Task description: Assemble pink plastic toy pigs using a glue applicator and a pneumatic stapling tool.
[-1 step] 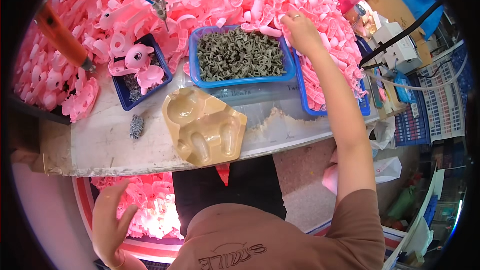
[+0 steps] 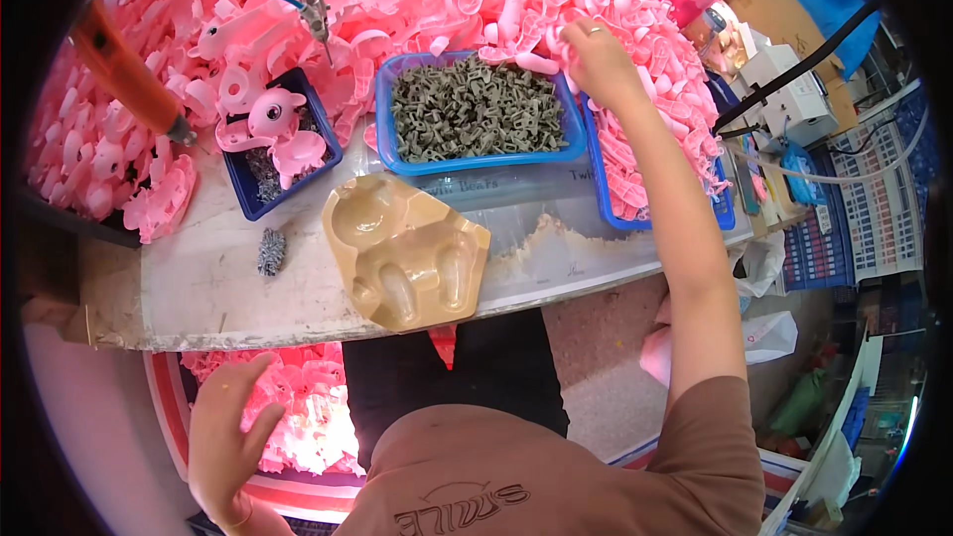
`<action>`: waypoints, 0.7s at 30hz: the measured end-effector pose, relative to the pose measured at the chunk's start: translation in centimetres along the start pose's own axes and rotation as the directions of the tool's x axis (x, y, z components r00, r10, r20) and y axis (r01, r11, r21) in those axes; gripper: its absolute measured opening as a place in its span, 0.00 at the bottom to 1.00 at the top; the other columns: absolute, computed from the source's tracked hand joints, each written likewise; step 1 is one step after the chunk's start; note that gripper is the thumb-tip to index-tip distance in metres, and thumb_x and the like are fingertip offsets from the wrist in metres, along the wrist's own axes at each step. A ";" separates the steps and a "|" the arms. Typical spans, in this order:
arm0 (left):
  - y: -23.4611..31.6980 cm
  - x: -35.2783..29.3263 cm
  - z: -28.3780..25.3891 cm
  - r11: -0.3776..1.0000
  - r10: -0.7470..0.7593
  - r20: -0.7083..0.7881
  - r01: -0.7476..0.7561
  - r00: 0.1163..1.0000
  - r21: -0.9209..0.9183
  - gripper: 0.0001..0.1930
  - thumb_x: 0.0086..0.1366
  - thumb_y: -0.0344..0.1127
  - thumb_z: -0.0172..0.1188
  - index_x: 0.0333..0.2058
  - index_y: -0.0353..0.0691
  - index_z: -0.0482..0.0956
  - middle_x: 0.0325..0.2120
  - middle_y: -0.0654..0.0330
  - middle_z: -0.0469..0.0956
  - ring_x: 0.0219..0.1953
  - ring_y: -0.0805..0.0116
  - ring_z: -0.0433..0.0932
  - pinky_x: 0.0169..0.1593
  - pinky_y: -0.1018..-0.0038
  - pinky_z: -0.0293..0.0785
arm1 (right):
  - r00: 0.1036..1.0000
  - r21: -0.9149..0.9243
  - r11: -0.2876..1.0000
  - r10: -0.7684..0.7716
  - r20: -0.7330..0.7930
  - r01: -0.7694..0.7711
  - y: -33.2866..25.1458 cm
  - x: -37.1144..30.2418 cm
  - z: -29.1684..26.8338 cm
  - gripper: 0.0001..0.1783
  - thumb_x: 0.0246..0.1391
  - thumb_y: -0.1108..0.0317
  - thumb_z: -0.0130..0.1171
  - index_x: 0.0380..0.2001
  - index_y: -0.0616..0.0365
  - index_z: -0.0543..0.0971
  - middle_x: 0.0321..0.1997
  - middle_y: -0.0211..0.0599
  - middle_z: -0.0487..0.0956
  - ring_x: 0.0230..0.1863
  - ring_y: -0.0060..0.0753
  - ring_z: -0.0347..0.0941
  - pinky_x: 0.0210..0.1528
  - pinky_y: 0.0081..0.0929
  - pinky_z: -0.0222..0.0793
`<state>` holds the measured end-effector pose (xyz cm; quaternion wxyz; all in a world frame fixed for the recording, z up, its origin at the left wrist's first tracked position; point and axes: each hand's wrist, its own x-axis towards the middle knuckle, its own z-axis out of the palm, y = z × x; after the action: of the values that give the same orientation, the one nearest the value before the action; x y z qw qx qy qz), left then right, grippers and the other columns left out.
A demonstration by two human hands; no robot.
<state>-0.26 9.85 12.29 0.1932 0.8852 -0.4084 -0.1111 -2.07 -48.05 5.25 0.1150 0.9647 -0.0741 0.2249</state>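
Note:
My right hand (image 2: 602, 65) reaches over the far pile of pink plastic toy parts (image 2: 486, 0), its fingers curled down on a pink plastic part (image 2: 556, 43); the fingertips are partly hidden. Low at the left, my left hand (image 2: 226, 432) hovers empty, thumb and fingers apart, above more pink parts (image 2: 308, 407) below the table edge. A tan moulded fixture (image 2: 405, 248) with rounded hollows lies at the table's front edge. Behind it stands a blue tray (image 2: 476, 164) full of small grey-green plastic pieces (image 2: 476, 104).
A dark blue tray (image 2: 260, 206) at the left holds screws and a pink toy figure (image 2: 273, 114). Beside it lies a small screw-covered lump (image 2: 271, 252). An orange power screwdriver (image 2: 129, 79) and a metal driver tip (image 2: 316, 20) hang overhead. My right forearm crosses another blue tray (image 2: 725, 210).
My left hand has shifted slightly to the right, and my right hand has moved very slightly to the right over the pink pile. Everything else looks the same.

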 end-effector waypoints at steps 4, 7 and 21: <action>2.6 4.6 1.8 0.973 0.209 0.120 -0.194 0.970 -0.126 0.19 0.60 0.35 0.66 0.50 0.39 0.78 0.40 0.54 0.81 0.42 0.50 0.78 0.47 0.60 0.73 | 0.974 0.376 0.916 0.197 -0.114 -0.141 1.4 0.0 -0.6 0.19 0.49 0.69 0.64 0.46 0.56 0.76 0.47 0.45 0.80 0.47 0.49 0.78 0.51 0.41 0.74; 4.2 7.3 3.8 0.925 0.367 0.130 -0.347 0.921 -0.152 0.17 0.60 0.35 0.66 0.48 0.40 0.79 0.38 0.55 0.81 0.40 0.52 0.78 0.45 0.61 0.74 | 0.973 0.323 0.940 0.168 -0.160 -0.110 2.1 -0.3 -1.1 0.22 0.51 0.65 0.66 0.49 0.58 0.76 0.44 0.45 0.82 0.42 0.45 0.80 0.48 0.38 0.75; 8.8 14.1 12.6 0.725 0.634 -0.361 -0.688 0.684 -0.030 0.28 0.56 0.27 0.66 0.58 0.41 0.75 0.57 0.53 0.73 0.47 0.56 0.79 0.48 0.65 0.79 | 0.711 0.742 0.144 -0.215 0.670 -0.655 -14.4 -5.1 -10.2 0.12 0.64 0.58 0.58 0.39 0.57 0.78 0.27 0.29 0.80 0.22 0.18 0.74 0.24 0.16 0.69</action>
<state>-1.66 -9.35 4.22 0.3564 0.6640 -0.6523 0.0812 -8.09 -31.15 9.15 -0.5959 0.7880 -0.1043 -0.1142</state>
